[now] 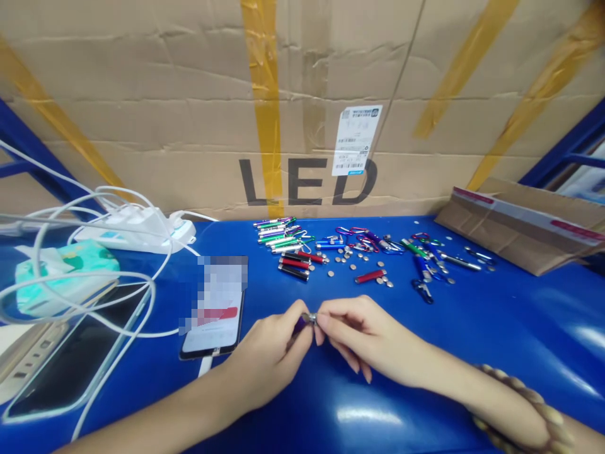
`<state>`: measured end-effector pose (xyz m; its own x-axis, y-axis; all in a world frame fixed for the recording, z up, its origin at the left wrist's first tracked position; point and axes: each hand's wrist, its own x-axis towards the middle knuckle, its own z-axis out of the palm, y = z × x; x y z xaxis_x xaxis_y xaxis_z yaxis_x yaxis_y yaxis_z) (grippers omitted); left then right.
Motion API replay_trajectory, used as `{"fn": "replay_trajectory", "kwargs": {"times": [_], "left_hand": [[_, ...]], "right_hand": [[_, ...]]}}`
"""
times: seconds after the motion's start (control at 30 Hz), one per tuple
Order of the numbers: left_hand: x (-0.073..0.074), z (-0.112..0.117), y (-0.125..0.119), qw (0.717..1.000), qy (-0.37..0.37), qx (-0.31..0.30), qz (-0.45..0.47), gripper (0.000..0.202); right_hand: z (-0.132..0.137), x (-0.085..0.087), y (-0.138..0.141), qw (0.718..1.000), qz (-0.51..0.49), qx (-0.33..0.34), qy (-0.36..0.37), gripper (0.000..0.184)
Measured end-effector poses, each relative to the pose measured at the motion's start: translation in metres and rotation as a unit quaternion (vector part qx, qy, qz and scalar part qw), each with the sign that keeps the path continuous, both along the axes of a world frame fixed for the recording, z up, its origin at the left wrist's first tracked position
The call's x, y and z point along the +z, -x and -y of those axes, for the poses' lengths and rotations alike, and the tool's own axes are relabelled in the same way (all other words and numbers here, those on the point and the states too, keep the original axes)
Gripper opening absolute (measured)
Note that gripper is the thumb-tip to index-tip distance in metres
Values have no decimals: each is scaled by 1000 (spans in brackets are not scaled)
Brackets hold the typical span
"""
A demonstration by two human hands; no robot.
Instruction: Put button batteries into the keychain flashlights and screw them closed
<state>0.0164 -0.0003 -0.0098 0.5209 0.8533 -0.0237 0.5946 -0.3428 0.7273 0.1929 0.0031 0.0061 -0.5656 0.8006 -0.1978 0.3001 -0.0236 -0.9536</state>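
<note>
My left hand [276,353] is closed around a small purple mini flashlight [299,325], most of it hidden by the fingers. At its silver end [312,318], the thumb and forefinger of my right hand [359,331] pinch together, and the two hands almost meet. Whether that silver part is joined to the tube or loose, I cannot tell. Beyond my hands lie several finished-looking mini flashlights [281,233] in a row, with red and black ones [295,268] nearer. Several button cells [331,273] are scattered beside a red flashlight [369,277].
Carabiner clips and coloured tubes [422,265] lie in a loose pile at right, by an open cardboard box [524,224]. A lit phone [217,309], a dark phone [75,353], a tissue pack [66,277], white cables and a power strip [135,227] crowd the left. A large carton [189,126] stands behind.
</note>
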Motion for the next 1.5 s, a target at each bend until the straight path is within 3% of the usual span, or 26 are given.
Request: {"fn": "replay_trajectory", "kwargs": {"times": [0.13,0.2,0.27,0.33,0.37,0.43,0.47,0.53,0.67,0.83,1.1,1.3,1.5], "left_hand": [[-1,-1,-1,998,35,17,52,18],[-1,-2,-2,998,28,33,48,21],[1,-2,-2,998,14,36,45,25],[2,-2,-2,999,9,34,40,27],[3,-2,-2,999,9,34,35,27],[4,-2,-2,999,12,32,30,29],[4,-2,-3,999,12,31,30,29],[5,-3,-3,999,10,31,31,30],[5,-4,-4,999,14,33,31,30],[4,-2,-3,999,16,21,25,30],[10,0,-1,1000,3,24,16,29],[11,1,-1,1000,3,25,0,28],[9,2,-1,1000,-8,15,11,26]], "right_hand": [[-7,7,-5,997,9,-22,-73,22],[-16,16,-15,980,50,-73,-176,24],[-29,27,-33,921,130,-179,-321,28],[-42,39,-57,827,244,-288,-416,30],[-48,43,-70,795,289,-326,-421,30],[-58,49,-94,769,356,-362,-388,31],[-62,50,-105,773,383,-356,-361,31],[-69,47,-121,810,421,-294,-283,30],[-78,32,-133,867,431,-191,-162,24],[-80,24,-129,884,434,-151,-86,22],[-82,18,-128,868,455,-144,-133,25],[-86,11,-115,811,455,-195,-311,26],[-97,-13,-109,808,417,-125,-396,24]]}}
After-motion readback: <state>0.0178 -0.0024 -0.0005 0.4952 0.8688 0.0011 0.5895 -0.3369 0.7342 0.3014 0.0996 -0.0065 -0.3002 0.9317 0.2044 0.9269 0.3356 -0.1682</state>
